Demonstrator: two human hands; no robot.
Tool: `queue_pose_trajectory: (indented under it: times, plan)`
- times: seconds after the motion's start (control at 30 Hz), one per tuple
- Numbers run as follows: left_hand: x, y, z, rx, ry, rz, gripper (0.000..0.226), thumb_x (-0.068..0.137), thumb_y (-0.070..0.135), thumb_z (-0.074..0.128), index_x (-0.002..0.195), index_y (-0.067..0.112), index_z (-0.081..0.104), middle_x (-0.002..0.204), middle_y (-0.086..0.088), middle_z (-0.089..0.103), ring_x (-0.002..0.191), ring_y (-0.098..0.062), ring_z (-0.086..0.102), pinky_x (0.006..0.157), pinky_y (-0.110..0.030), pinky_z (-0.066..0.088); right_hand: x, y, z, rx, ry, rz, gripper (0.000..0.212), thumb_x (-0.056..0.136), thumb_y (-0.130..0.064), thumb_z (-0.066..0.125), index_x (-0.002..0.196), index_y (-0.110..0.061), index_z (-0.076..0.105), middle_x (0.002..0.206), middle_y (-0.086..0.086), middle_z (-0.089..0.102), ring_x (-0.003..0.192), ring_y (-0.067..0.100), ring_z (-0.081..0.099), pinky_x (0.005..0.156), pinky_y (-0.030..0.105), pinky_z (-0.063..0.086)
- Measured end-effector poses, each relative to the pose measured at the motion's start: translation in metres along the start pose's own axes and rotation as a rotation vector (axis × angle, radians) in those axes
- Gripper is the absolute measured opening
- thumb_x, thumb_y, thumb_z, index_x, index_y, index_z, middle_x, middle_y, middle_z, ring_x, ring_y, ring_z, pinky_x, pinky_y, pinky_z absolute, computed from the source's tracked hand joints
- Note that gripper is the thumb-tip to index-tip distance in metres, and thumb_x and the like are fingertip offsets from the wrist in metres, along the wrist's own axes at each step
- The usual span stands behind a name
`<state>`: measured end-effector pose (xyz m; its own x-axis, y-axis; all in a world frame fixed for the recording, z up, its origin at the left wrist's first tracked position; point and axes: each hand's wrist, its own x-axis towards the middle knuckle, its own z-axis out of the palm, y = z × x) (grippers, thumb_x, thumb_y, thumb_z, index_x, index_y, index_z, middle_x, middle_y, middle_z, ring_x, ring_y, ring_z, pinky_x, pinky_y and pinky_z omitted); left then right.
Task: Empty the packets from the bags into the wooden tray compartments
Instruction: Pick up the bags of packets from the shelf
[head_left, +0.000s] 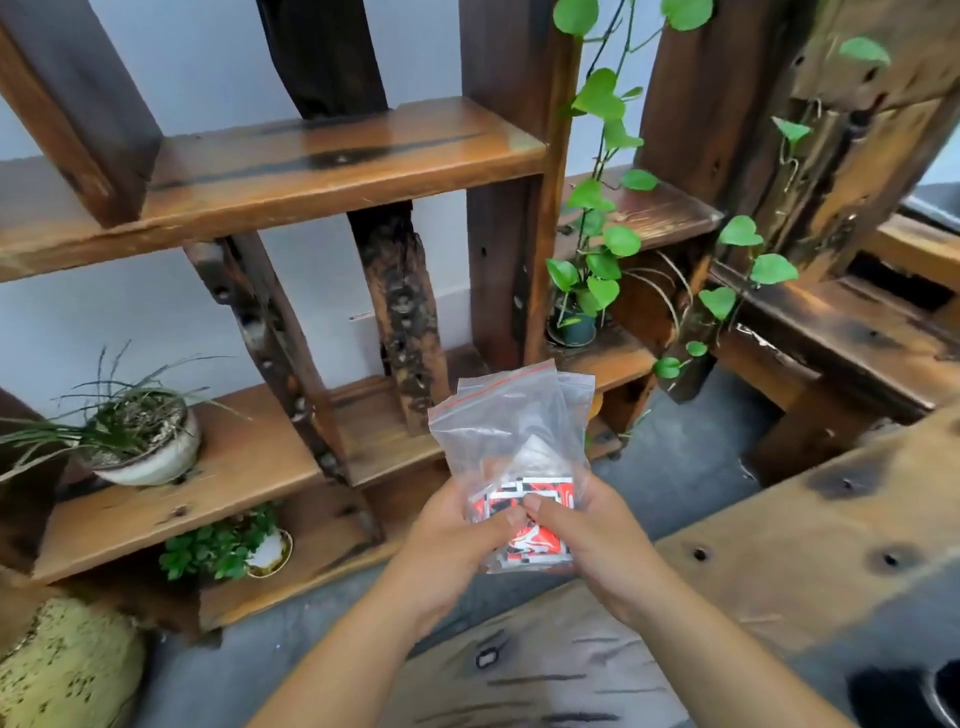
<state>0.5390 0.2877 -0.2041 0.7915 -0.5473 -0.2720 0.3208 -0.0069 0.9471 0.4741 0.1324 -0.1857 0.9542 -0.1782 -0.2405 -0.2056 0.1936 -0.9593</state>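
Note:
Two clear zip bags (506, 421) with red seal strips are held upright together in front of me, one behind the other. Red, white and black packets (522, 519) fill the bottom of the front bag. My left hand (452, 540) grips the lower left of the bags, thumb on the front. My right hand (587, 540) grips the lower right, thumb pressed on the packets. No wooden tray is in view.
A dark wooden shelf unit (332, 156) stands ahead, with a grassy plant in a white pot (148, 447), a small leafy plant (223, 545) and a trailing vine (597, 244). A wooden table edge (779, 561) lies at lower right. The floor is grey.

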Motion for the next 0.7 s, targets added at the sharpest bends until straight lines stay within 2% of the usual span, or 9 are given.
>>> queue_pose_trajectory:
  times: [0.07, 0.13, 0.23, 0.43, 0.6, 0.7]
  plan:
    - [-0.001, -0.005, 0.014, 0.021, -0.064, -0.019, 0.056, 0.075, 0.031, 0.078, 0.128, 0.025, 0.061, 0.123, -0.009, 0.069, 0.119, -0.046, 0.057, 0.103, -0.068, 0.036, -0.017, 0.007, -0.011, 0.027, 0.077, -0.004, 0.027, 0.093, -0.009, 0.063, 0.119, -0.017, 0.066, 0.11, 0.008, 0.075, 0.105, 0.026, 0.071, 0.094, 0.044, 0.055]
    - [-0.001, -0.009, 0.031, 0.031, -0.148, -0.034, 0.057, 0.076, 0.027, 0.077, 0.13, 0.019, 0.06, 0.123, -0.013, 0.069, 0.117, -0.045, 0.059, 0.102, -0.068, 0.04, -0.034, 0.015, -0.025, 0.054, 0.158, -0.014, 0.026, 0.093, -0.007, 0.063, 0.117, -0.015, 0.067, 0.109, 0.01, 0.075, 0.104, 0.028, 0.071, 0.096, 0.048, 0.054]
    - [-0.003, -0.014, 0.063, 0.048, -0.255, -0.064, 0.059, 0.075, 0.023, 0.076, 0.131, 0.014, 0.058, 0.123, -0.013, 0.069, 0.114, -0.036, 0.065, 0.101, -0.056, 0.049, -0.06, 0.024, -0.05, 0.08, 0.256, -0.026, 0.025, 0.093, -0.008, 0.063, 0.117, -0.015, 0.067, 0.11, 0.012, 0.074, 0.105, 0.032, 0.07, 0.097, 0.052, 0.052]
    - [0.004, -0.031, 0.139, 0.131, -0.475, -0.104, 0.055, 0.081, 0.018, 0.071, 0.134, 0.017, 0.056, 0.126, -0.009, 0.068, 0.117, -0.03, 0.064, 0.103, -0.052, 0.048, -0.119, 0.038, -0.105, 0.187, 0.482, -0.065, 0.025, 0.092, -0.005, 0.063, 0.116, -0.012, 0.066, 0.112, 0.016, 0.073, 0.108, 0.038, 0.067, 0.097, 0.052, 0.052]
    - [0.004, -0.048, 0.225, 0.135, -0.649, -0.146, 0.055, 0.079, 0.011, 0.075, 0.131, 0.013, 0.057, 0.125, -0.012, 0.068, 0.116, -0.031, 0.064, 0.099, -0.043, 0.052, -0.173, 0.045, -0.159, 0.262, 0.689, -0.106, 0.022, 0.092, -0.002, 0.063, 0.112, -0.012, 0.067, 0.11, 0.018, 0.073, 0.099, 0.033, 0.07, 0.093, 0.05, 0.053]
    - [0.002, -0.059, 0.278, 0.183, -0.757, -0.152, 0.054, 0.077, 0.012, 0.072, 0.129, 0.015, 0.058, 0.125, -0.008, 0.069, 0.113, -0.023, 0.066, 0.095, -0.035, 0.054, -0.207, 0.05, -0.192, 0.267, 0.804, -0.131, 0.028, 0.088, -0.009, 0.068, 0.116, -0.011, 0.065, 0.112, 0.017, 0.073, 0.105, 0.037, 0.069, 0.095, 0.05, 0.053]
